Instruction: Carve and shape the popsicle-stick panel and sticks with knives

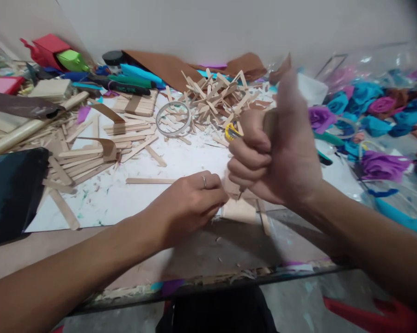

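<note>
My right hand is raised over the front of the white sheet, fingers wrapped round a utility knife and thumb pointing up. The knife's yellow end shows above the fist, and its tip points down below it. My left hand, with a ring on one finger, is closed low at the paper's front edge. It pinches a craft stick, mostly hidden by the fingers. Just beneath lies a small flat wooden piece. Another craft stick lies flat behind my left wrist.
A tangled heap of cut sticks is at the back, beside a tape roll. Loose sticks and a dark tablet-like slab lie left. Purple and blue paper flowers crowd the right. Shavings line the table's front edge.
</note>
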{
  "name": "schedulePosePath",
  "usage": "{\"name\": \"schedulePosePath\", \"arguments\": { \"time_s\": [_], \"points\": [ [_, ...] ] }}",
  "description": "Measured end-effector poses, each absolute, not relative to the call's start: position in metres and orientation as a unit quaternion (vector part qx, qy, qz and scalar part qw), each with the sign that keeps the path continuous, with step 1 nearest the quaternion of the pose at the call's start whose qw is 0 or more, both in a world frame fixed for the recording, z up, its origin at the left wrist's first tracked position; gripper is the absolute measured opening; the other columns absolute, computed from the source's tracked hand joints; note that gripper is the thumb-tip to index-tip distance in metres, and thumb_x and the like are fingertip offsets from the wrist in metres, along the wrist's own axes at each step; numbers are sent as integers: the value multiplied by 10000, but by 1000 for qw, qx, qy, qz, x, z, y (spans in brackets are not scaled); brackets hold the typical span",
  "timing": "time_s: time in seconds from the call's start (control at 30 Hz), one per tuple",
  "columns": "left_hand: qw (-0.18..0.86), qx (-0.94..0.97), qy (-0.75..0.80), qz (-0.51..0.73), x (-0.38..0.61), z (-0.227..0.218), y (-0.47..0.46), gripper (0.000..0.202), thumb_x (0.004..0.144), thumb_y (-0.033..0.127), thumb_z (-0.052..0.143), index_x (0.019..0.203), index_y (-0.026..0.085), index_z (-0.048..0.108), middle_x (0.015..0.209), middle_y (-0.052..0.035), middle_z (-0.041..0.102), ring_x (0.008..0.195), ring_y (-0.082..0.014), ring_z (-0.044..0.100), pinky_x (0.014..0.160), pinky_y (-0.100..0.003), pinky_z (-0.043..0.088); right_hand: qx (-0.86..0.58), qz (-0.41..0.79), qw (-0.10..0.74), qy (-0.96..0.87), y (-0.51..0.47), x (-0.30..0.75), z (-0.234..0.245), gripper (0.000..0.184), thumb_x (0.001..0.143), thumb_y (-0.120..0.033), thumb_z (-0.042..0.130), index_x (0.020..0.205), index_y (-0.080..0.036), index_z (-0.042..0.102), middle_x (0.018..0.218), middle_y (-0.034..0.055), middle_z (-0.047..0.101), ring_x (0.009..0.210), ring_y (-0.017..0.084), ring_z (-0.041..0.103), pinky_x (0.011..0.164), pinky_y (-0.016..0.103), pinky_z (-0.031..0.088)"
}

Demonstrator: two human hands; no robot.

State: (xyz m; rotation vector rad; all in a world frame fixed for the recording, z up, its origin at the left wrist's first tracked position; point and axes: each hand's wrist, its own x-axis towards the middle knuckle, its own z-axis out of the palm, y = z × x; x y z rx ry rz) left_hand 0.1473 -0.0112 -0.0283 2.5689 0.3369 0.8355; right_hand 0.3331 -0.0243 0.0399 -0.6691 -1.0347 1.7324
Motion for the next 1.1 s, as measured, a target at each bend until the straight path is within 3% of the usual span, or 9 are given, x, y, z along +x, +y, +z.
{"name": "schedulePosePath", "arguments": {
  "time_s": [0.1, 0.27, 0.5, 0.77, 1.1],
  "points": [
    [231, 920, 120, 293, 148, -27, -11, 207, 982, 22, 588, 841, 114, 711, 917, -90, 719, 797, -153, 646, 680, -272, 513, -253, 707, 503, -429, -28, 336, 41, 705, 1044, -660, 382, 541, -211, 177, 467, -87, 92, 397, 56, 44, 383, 232, 102],
    [216, 925, 121, 289, 147, -26, -9, 182, 987, 39, 602, 871, 133, 705, 918, -73, 721, 867, -180, 646, 730, -306, 530, -231, 723, 476, -444, -24, 346, 34, 663, 976, -567, 534, 524, -229, 185, 447, -89, 116, 395, 62, 77, 379, 238, 152],
    [215, 928, 134, 274, 145, -30, -9, 155, 986, 45, 626, 934, 163, 713, 974, -51, 713, 872, -163, 637, 714, -301, 507, -234, 751, 499, -363, -16, 354, 22, 624, 993, -557, 479, 569, -242, 147, 490, -90, 91, 407, 61, 70, 378, 222, 159],
    [229, 926, 134, 270, 143, -34, -7, 189, 988, 38, 604, 962, 184, 720, 997, -47, 723, 907, -175, 619, 740, -320, 505, -191, 782, 496, -326, -10, 355, 16, 618, 921, -476, 566, 563, -235, 124, 469, -97, 71, 407, 61, 36, 376, 239, 98],
    [224, 932, 135, 251, 146, -27, -8, 212, 986, 18, 589, 853, 150, 691, 969, -51, 716, 901, -170, 605, 751, -302, 505, -241, 768, 522, -281, -10, 352, 18, 613, 888, -448, 607, 563, -229, 136, 481, -91, 58, 414, 64, 22, 385, 254, 67]
  ]
}}
